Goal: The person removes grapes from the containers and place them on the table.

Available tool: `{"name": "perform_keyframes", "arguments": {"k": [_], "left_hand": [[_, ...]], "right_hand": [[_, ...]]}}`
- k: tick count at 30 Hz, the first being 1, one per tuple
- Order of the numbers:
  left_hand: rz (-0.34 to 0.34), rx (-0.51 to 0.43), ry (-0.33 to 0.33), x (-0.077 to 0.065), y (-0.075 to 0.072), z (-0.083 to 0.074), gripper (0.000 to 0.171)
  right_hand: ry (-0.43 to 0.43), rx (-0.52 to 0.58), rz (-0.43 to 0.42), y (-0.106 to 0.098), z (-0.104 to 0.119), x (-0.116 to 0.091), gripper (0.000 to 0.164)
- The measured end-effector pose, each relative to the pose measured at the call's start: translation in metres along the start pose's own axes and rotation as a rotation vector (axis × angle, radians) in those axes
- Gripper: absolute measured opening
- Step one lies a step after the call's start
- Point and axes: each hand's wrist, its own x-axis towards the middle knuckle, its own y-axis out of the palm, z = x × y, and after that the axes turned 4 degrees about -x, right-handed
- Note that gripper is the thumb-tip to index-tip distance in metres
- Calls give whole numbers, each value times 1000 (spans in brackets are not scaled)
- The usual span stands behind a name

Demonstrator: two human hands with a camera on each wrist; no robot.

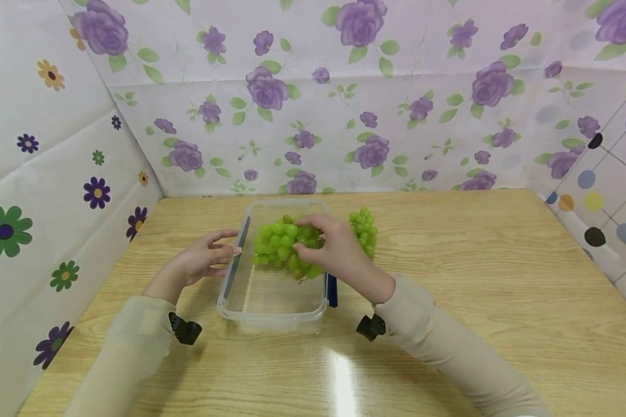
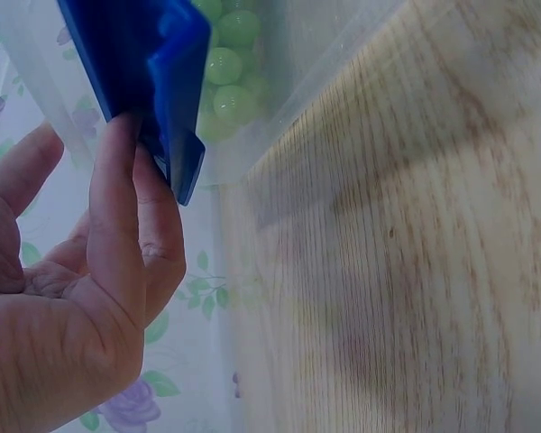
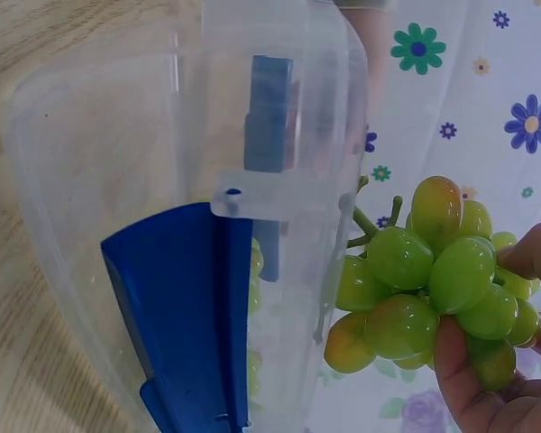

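Observation:
A clear plastic food box (image 1: 273, 317) with blue side clips stands lidless on the table. Green grapes (image 1: 276, 238) lie in its far half. My right hand (image 1: 341, 249) grips a small bunch of green grapes (image 3: 415, 289) between thumb and fingers, over the box's right side. In the right wrist view this bunch shows above the rim, its stem pointing toward the box. At the opposite side, my left hand (image 1: 200, 259) touches the blue clip (image 2: 144, 81) with extended fingertips, the fingers spread apart.
Another bunch of green grapes (image 1: 365, 229) lies on the wooden table (image 1: 475, 260) just right of the box. The right blue clip (image 1: 332, 291) hangs down outside the wall. Flowered cloth (image 1: 313, 104) covers the back, and patterned sheets line both sides.

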Motion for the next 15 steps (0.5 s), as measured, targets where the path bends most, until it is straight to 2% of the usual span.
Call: {"name": "perform_keyframes", "arguments": {"k": [8, 15], "left_hand": [[-2, -1, -6, 0, -1, 1, 75], [-4, 6, -7, -1, 0, -1, 75]], "right_hand": [[-11, 26, -66, -8, -2, 0, 31], [27, 40, -99, -13, -4, 1, 32]]}}
